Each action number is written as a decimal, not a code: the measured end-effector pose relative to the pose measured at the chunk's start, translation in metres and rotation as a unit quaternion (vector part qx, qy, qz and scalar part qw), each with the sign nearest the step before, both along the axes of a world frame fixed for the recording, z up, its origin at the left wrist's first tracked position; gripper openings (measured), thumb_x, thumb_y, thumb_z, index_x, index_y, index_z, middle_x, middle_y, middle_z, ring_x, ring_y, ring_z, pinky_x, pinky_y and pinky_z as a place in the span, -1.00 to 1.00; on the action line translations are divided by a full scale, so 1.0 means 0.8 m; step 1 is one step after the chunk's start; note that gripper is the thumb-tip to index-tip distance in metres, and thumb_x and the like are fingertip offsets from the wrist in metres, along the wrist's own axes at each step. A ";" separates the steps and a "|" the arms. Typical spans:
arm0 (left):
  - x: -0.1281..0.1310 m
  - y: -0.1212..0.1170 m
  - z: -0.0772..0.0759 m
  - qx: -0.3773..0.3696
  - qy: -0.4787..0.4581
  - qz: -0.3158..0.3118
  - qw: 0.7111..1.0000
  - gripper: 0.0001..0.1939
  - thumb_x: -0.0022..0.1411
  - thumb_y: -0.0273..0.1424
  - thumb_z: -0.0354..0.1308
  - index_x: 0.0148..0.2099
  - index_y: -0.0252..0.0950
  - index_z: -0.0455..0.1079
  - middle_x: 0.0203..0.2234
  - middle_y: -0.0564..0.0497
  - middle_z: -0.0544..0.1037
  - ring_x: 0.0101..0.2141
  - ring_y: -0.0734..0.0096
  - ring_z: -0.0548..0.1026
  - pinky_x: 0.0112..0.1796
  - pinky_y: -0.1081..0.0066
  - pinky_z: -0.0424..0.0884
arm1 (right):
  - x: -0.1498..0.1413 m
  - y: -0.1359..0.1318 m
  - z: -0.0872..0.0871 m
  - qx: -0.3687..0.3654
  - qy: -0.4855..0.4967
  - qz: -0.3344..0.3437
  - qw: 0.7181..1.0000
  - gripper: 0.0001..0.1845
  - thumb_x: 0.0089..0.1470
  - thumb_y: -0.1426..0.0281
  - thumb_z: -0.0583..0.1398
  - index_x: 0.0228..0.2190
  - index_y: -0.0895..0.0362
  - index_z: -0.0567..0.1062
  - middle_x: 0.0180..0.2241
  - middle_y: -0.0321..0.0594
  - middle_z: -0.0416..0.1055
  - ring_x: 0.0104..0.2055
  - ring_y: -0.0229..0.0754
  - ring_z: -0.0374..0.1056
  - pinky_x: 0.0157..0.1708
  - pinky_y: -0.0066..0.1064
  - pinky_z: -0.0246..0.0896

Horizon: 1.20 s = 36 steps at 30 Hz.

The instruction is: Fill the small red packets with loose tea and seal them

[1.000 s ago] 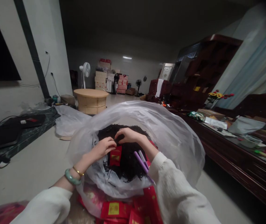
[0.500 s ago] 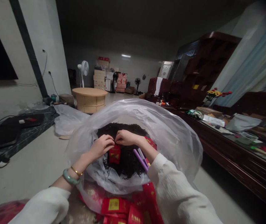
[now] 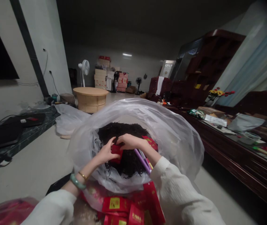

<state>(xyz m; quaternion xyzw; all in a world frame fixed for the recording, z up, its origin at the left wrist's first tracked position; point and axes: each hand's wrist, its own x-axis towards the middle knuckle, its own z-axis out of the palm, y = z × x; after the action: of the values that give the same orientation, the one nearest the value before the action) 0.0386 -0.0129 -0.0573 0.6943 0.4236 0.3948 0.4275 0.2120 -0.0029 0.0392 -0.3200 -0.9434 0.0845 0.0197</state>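
A small red packet (image 3: 116, 158) is held upright over a heap of dark, dried, leaf-like strands (image 3: 124, 127) inside a large clear plastic bag (image 3: 175, 137). My left hand (image 3: 106, 153) is at the packet's left side, thumb across its front and fingers curved behind the top. My right hand (image 3: 129, 142) reaches over from the right, its bent fingertips at the packet's upper edge. They partly cover the packet, so its mouth is hidden. Beside my right forearm, a purple stick-like thing (image 3: 142, 161) leans on the strands, and another red packet (image 3: 150, 142) lies behind it.
Several red packets (image 3: 116, 204) with yellow labels lie in front of the bag. A round wooden table (image 3: 91, 100) and a white fan (image 3: 84, 67) stand beyond. On the right runs a long dark wooden table (image 3: 227, 150) with clutter; a dark stone ledge (image 3: 27, 134) is at left.
My left hand has moved down and right, its thumb now across the packet's front. Both hands were pinching at its top edge before; my right hand has shifted slightly right.
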 end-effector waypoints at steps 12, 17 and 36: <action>0.023 0.000 -0.021 -0.032 -0.032 0.050 0.998 -0.62 -0.22 -0.39 0.33 -0.26 -0.35 0.41 -0.47 0.05 0.56 -0.43 0.34 0.49 -0.38 0.40 0.41 | 0.034 0.027 -0.004 -0.009 0.292 -0.178 0.940 -0.74 -0.05 0.53 0.23 -0.24 0.15 0.57 -0.27 -0.21 0.54 -0.31 -0.22 0.42 -0.29 -0.43 0.28; 0.022 0.001 -0.022 -0.019 -0.021 0.080 0.996 -0.62 -0.24 -0.39 0.33 -0.27 -0.34 0.42 -0.48 0.08 0.55 -0.45 0.37 0.47 -0.40 0.42 0.38 | 0.030 0.007 -0.003 0.049 0.265 -0.104 0.957 -0.77 0.02 0.41 0.26 -0.21 0.12 0.55 -0.23 -0.19 0.53 -0.19 -0.18 0.39 -0.16 -0.38 0.21; 0.031 -0.010 -0.022 -0.010 -0.011 0.077 0.997 -0.60 -0.23 -0.45 0.30 -0.24 -0.29 0.36 -0.44 0.10 0.54 -0.38 0.34 0.51 -0.38 0.44 0.40 | 0.000 -0.007 -0.016 -0.088 0.066 -0.138 0.984 -0.85 -0.06 0.38 0.30 -0.45 0.19 0.45 -0.55 -0.41 0.30 -0.50 -0.37 0.16 -0.51 -0.54 -0.08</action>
<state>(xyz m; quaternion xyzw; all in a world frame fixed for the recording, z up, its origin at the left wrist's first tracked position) 0.0634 -0.0211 -0.0751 0.6510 0.4750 0.4300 0.4071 0.2118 -0.0088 0.0265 -0.4410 -0.8761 0.1840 0.0648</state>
